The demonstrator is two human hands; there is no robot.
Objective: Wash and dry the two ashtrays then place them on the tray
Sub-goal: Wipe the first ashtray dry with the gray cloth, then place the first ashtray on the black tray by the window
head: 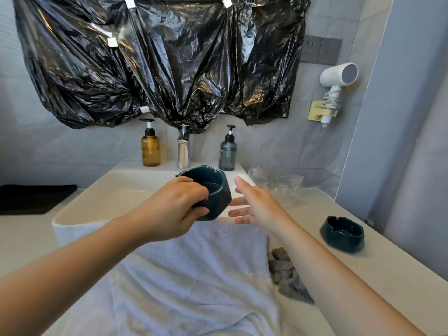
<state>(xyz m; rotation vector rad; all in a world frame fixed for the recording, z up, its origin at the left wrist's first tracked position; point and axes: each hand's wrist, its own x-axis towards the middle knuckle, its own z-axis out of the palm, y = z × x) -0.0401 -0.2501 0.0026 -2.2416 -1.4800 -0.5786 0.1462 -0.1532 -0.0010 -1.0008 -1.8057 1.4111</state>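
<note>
The person is showing two bare arms, the left forearm [72, 258] and the right forearm [339, 275] both smooth and slender, running unclothed to the wrists. The bare left hand [174, 209] and bare right hand [257, 207] are showing long, slim fingers.

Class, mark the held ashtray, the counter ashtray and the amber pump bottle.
held ashtray [220, 197], head view, outer side wall
counter ashtray [343, 231], head view, inner bowl
amber pump bottle [150, 151], head view, middle of body
</note>
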